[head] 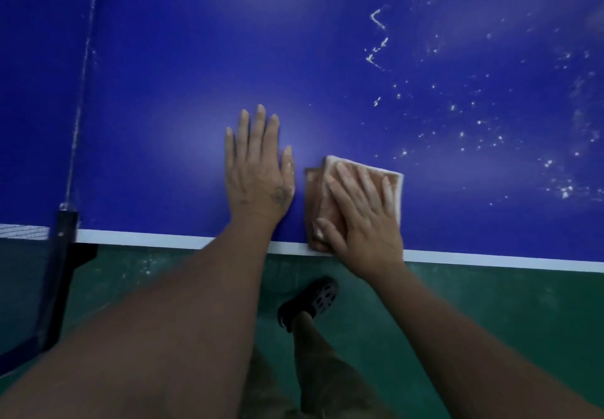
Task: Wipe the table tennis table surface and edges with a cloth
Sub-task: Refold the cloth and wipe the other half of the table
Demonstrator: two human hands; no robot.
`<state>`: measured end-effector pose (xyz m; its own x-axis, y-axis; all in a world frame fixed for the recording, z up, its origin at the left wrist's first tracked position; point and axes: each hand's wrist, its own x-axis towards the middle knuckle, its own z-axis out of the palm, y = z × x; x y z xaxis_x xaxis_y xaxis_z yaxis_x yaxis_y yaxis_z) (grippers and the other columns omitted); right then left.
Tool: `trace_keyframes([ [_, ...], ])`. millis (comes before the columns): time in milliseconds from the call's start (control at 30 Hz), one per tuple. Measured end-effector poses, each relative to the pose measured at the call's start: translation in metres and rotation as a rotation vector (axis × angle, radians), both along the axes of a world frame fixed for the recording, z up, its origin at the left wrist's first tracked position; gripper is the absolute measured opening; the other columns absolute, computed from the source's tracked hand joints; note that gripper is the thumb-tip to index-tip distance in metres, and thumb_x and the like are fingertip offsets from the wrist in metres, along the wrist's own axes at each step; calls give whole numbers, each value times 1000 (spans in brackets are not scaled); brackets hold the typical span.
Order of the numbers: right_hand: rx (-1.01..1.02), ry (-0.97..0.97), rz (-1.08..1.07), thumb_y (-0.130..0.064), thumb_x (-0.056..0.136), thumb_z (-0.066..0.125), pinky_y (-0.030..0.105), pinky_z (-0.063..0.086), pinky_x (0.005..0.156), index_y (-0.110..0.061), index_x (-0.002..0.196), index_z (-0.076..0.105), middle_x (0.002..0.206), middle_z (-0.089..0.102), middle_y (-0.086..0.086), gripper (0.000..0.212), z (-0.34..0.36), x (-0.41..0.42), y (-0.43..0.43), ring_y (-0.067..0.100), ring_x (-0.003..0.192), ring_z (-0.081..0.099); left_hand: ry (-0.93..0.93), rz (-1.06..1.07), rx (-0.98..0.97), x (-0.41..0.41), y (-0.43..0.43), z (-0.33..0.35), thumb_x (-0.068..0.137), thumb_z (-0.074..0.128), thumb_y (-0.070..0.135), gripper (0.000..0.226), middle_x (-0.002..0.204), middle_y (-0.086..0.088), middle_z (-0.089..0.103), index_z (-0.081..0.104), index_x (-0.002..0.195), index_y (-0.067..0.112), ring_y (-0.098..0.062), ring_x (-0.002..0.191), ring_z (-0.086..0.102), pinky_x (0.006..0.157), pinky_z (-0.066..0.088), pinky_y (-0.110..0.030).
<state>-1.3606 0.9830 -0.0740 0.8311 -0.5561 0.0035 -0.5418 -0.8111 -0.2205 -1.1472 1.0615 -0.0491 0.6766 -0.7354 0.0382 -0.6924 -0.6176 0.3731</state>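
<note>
Your right hand (pixel 359 216) lies flat on the folded peach cloth (pixel 318 203), fingers straight and slightly spread. It presses the cloth onto the blue table tennis surface (pixel 163 108) right at the near edge, and nothing is curled round the fabric. Your left hand (pixel 258 170) rests palm-down just beside it at 9 o'clock, fingers straight and holding nothing, with a thin strip of blue between it and the cloth.

The main risk, as I judge it, is at the near edge. The cloth's near corner laps onto the white edge line (pixel 147 238), so a pull toward 6 o'clock could slide it off onto the green floor (pixel 490 304), where your shoe (pixel 313 301) stands. You only press and do not grip, so a quick stroke may let the folds open or the cloth slip from under your palm.

White specks (pixel 474 124) scatter from 1 to 3 o'clock of the cloth. Dragging them toward 6 o'clock would likely tip them over the edge rather than gather them.

You have wide open blue toward 12 and 3 o'clock. At 9 o'clock your own left hand blocks the path. Farther that way the net post (pixel 62 255) clamps the edge, with the net (pixel 23 231) beside it.
</note>
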Motion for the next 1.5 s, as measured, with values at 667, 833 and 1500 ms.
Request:
trace_keyframes([
  [667,19,-19,112,-60,106,49,61,9,133,-27,168,34,178,23,-5,72,0,25,-68,22,167,11,-121,70,-7,-11,-12,-18,115,42,31,56,179,-11,30,41,168,11,-35,168,20,138,9,-53],
  [833,13,10,-167,-59,107,46,63,9,132,-27,166,37,177,26,-6,68,6,-42,-126,22,167,13,-112,75,1,-13,-13,-17,115,41,32,57,179,-10,29,40,168,12,-34,168,19,138,9,-52],
  [1500,2,10,-172,-59,109,42,61,8,132,-27,167,35,178,24,-5,67,8,-1,-155,20,167,11,-98,80,2,-12,-14,-13,113,44,23,54,177,-13,32,45,165,8,-36,167,24,137,15,-57],
])
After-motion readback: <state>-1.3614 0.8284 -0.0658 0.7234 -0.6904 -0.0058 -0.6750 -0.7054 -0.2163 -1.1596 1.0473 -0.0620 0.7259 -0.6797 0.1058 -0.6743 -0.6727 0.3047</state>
